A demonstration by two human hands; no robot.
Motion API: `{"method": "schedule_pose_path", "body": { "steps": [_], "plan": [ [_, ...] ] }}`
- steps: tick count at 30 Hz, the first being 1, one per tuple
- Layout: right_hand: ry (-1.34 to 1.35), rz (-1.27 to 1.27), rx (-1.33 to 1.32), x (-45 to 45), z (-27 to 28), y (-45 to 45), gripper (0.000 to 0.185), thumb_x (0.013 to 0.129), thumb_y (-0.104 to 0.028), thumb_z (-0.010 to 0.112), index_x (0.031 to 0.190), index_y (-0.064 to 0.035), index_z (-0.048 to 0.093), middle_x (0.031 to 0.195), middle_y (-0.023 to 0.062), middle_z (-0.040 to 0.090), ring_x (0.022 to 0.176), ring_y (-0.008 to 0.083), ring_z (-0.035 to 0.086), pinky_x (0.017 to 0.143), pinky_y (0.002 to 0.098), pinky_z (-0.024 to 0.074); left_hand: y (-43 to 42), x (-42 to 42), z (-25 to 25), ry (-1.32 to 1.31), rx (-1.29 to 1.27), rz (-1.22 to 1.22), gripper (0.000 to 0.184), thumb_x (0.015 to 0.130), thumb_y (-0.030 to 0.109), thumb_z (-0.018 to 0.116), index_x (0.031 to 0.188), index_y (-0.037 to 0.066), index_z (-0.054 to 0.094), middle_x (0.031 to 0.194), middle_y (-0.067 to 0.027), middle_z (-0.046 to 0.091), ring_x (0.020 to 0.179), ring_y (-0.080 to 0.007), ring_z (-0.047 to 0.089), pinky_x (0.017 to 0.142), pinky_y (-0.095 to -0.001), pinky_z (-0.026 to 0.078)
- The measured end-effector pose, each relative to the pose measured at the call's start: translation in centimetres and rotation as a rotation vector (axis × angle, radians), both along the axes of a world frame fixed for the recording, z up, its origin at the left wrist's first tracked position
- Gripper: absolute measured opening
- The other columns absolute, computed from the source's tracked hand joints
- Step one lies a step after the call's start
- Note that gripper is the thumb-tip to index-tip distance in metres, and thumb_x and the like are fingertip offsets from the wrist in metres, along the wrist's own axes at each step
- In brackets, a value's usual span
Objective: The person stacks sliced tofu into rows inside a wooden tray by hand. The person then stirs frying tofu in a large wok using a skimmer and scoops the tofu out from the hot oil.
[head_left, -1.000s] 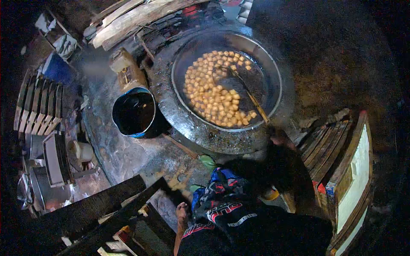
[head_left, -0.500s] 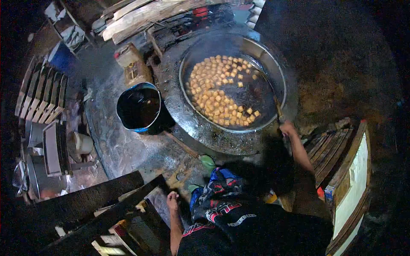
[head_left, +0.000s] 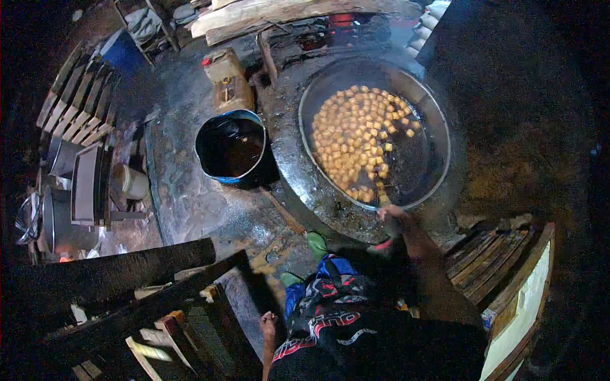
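A wide round pan (head_left: 445, 162) set in a masonry stove holds dark liquid and many golden cubes that look like fried tofu (head_left: 356, 136). My right hand (head_left: 395, 217), at the pan's near rim, is closed round the handle of a long stirring tool (head_left: 382, 193). The tool reaches over the rim among the nearest cubes; its far end is hidden. Low in the view, my left hand (head_left: 269, 322) hangs beside my body, its fingers curled in with nothing visible in them.
Left of the stove stands a dark-lined bucket (head_left: 232, 149), with a jerrycan (head_left: 229, 79) behind it. A wooden stick (head_left: 283, 211) lies on the floor near my feet. Wooden racks (head_left: 184, 343) flank me at lower left, and wooden slats (head_left: 489, 254) at right. Logs (head_left: 311, 19) lie behind the stove.
My right hand has swept left along the near rim with the stirring tool, and the cubes have bunched toward the pan's left side. My left hand has dropped slightly. The view has shifted.
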State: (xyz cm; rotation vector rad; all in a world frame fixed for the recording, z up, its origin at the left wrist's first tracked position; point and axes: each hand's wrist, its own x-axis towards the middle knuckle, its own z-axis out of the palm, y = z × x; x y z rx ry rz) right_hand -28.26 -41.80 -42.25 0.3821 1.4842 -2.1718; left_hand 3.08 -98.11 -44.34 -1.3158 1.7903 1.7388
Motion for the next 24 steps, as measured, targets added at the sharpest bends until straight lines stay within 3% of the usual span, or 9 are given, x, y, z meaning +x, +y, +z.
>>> {"method": "schedule_pose_path", "body": {
  "steps": [3, 9, 10, 12, 15, 17, 18, 22, 24],
  "plan": [
    [0.017, -0.077, -0.021, -4.2, -3.3, -1.8, 0.025, 0.086, -0.025, 0.047, 0.081, -0.0029, 0.058, 0.069, 0.0048, 0.057, 0.062, 0.0167, 0.054, 0.06, 0.0291, 0.0437, 0.6, 0.8, -0.6, 0.203, 0.203, 0.338, 0.013, 0.082, 0.017, 0.062, 0.083, 0.006, 0.055, 0.075, -0.0018, 0.054, 0.068, -0.012, 0.051, 0.065, -0.028, 0.048],
    [0.022, -0.083, 0.064, -9.8, -6.0, -3.9, 0.016, 0.081, -0.019, 0.05, 0.077, -0.0053, 0.058, 0.067, 0.0052, 0.057, 0.058, 0.0161, 0.054, 0.057, 0.0294, 0.0441, 0.3, -1.0, 5.2, 0.217, 0.05, 0.28, 0.008, 0.086, 0.012, 0.054, 0.086, 0.004, 0.055, 0.072, -0.0033, 0.054, 0.066, -0.0142, 0.052, 0.065, -0.028, 0.045],
    [0.011, -0.081, 0.124, -9.6, -6.1, -3.7, 0.013, 0.078, -0.016, 0.052, 0.076, -0.0049, 0.059, 0.067, 0.0063, 0.058, 0.058, 0.0165, 0.055, 0.057, 0.0299, 0.0447, 0.2, -1.0, 5.4, 0.199, -0.017, 0.208, 0.014, 0.087, 0.02, 0.053, 0.085, 0.006, 0.056, 0.073, -0.0019, 0.055, 0.068, -0.0143, 0.052, 0.065, -0.0276, 0.045],
    [-0.009, -0.085, 0.256, -9.3, -5.7, -2.4, 0.008, 0.072, -0.01, 0.056, 0.076, -0.0041, 0.059, 0.067, 0.0083, 0.058, 0.056, 0.0172, 0.056, 0.055, 0.0308, 0.0459, 0.2, -0.9, 6.5, 0.136, 0.017, 0.178, 0.01, 0.086, 0.016, 0.053, 0.084, 0.006, 0.054, 0.075, -0.0017, 0.054, 0.07, -0.0133, 0.052, 0.067, -0.0274, 0.045],
    [-0.125, -0.046, 0.578, -8.6, 3.0, -4.8, 0.021, 0.068, -0.008, 0.061, 0.087, 0.0003, 0.058, 0.08, 0.0174, 0.06, 0.071, 0.0238, 0.061, 0.062, 0.037, 0.0487, 0.2, -1.8, 7.6, 0.066, -0.004, -0.002, 0.008, 0.086, 0.014, 0.054, 0.083, 0.007, 0.053, 0.078, -0.0011, 0.052, 0.073, -0.0127, 0.053, 0.069, -0.0277, 0.045],
    [-0.041, -0.05, 1.263, -7.3, 5.5, -5.5, 0.026, 0.069, -0.008, 0.06, 0.091, 0.0048, 0.054, 0.089, 0.0261, 0.057, 0.085, 0.0342, 0.059, 0.069, 0.0428, 0.048, 0.0, -2.6, 7.7, 0.058, -0.056, -0.163, 0.008, 0.086, 0.015, 0.054, 0.084, 0.007, 0.053, 0.078, -0.0006, 0.052, 0.074, -0.0132, 0.054, 0.07, -0.0282, 0.045],
    [-0.067, -0.047, 1.322, -6.5, 4.4, -4.9, 0.028, 0.071, -0.008, 0.057, 0.093, 0.0072, 0.05, 0.09, 0.0307, 0.055, 0.09, 0.0439, 0.054, 0.076, 0.0476, 0.0447, -0.2, -3.0, 6.9, -0.001, -0.058, -0.103, 0.009, 0.086, 0.017, 0.054, 0.084, 0.008, 0.054, 0.078, -0.0006, 0.053, 0.076, -0.0135, 0.054, 0.07, -0.0282, 0.045],
    [-0.089, -0.034, 1.443, -3.5, 3.3, -3.4, 0.033, 0.071, -0.006, 0.055, 0.101, 0.0057, 0.046, 0.097, 0.0306, 0.053, 0.09, 0.0458, 0.052, 0.077, 0.0493, 0.0434, -2.4, -3.8, 0.5, 0.023, 0.091, 0.053, 0.01, 0.085, 0.019, 0.056, 0.086, 0.009, 0.054, 0.081, -0.0007, 0.055, 0.078, -0.0142, 0.055, 0.07, -0.0285, 0.045],
    [-0.028, -0.052, 1.466, -1.0, 6.2, -3.8, 0.035, 0.071, -0.006, 0.054, 0.103, 0.0055, 0.045, 0.098, 0.0299, 0.052, 0.089, 0.0455, 0.052, 0.076, 0.0501, 0.043, -3.0, -6.2, 0.7, 0.179, -0.051, -0.205, 0.009, 0.085, 0.017, 0.056, 0.087, 0.009, 0.054, 0.082, -0.0012, 0.056, 0.079, -0.0145, 0.055, 0.071, -0.029, 0.046]
  ]
}}
